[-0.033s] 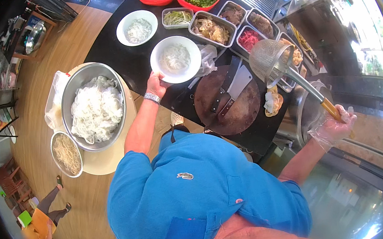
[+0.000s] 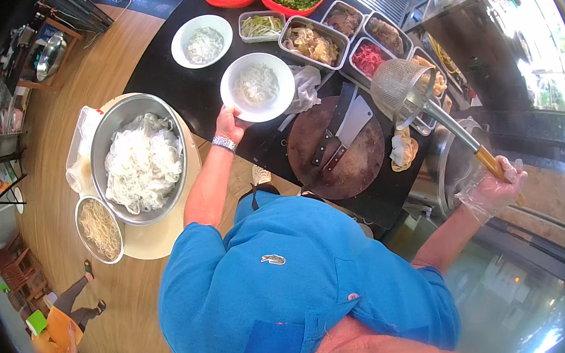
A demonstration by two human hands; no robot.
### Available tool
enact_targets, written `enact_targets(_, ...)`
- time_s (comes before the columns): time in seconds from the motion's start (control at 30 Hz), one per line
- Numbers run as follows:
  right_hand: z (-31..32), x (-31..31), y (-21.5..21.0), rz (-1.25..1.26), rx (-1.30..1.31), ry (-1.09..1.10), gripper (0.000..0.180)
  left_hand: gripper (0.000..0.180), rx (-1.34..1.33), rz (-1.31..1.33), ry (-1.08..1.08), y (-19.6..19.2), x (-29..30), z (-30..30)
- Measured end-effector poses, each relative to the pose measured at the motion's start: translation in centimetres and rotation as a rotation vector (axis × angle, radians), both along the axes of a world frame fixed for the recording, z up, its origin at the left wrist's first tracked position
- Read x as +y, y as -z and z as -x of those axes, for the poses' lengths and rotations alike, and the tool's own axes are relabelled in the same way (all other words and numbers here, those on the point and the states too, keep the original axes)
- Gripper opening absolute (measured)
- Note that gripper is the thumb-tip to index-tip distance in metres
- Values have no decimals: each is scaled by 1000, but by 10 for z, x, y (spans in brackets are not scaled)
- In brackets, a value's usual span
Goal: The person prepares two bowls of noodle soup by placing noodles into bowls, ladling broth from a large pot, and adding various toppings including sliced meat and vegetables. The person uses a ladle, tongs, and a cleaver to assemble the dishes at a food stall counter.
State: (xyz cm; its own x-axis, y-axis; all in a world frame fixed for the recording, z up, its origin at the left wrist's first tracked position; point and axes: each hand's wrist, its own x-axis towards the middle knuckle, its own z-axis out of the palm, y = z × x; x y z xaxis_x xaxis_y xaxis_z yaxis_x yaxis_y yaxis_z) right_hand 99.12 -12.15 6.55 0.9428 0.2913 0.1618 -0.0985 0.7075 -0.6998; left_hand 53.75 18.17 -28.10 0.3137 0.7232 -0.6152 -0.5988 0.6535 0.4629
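A round white bowl [image 2: 285,86] of pale noodles [image 2: 256,84] sits beyond and left of the round brown wooden chopping board [image 2: 364,168]; the person's left hand [image 2: 229,125] grips its near rim. Right of the board, the right hand [image 2: 497,185], in clear plastic, clasps the wooden grip of a long-handled metal mesh strainer [image 2: 451,125]. Keeping the bowl level and the basket steady probably serves best here. The strainer's long axis slants forward and leftward from the hand, its basket end pointing away, beyond and right of the board; the round bowl has no long axis. A silvery metal basin [image 2: 110,125] of white noodles stands well left of the board.
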Motion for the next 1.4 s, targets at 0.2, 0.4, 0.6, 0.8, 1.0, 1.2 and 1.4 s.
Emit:
enact_targets(0.2, 24, 18, -18, 91, -41, 177, 28, 56, 52, 82, -30, 36, 36, 9)
enact_targets(0.4, 41, 12, -16, 134, -30, 253, 31, 56, 0, 111, -25, 62, 60, 3)
enact_targets(0.6, 41, 3, -13, 169, -92, 234, 31, 54, -23, 73, -26, 76, 80, 3)
enact_targets(0.8, 48, 6, -16, 253, -98, 288, 29, 44, 228, 18, -66, 52, 80, -9)
enact_targets(1.0, 45, -7, -16, 130, -66, 254, 28, 41, 1627, -1129, -129, 12, 68, -27)
enact_targets(1.2, 46, -12, -12, 179, -76, 314, 34, 21, 1815, -1424, 505, 1, 115, -50)
enact_targets(1.4, 55, -8, -15, 234, -72, 405, 38, 17, 1822, -1451, 1199, -3, 114, -42)
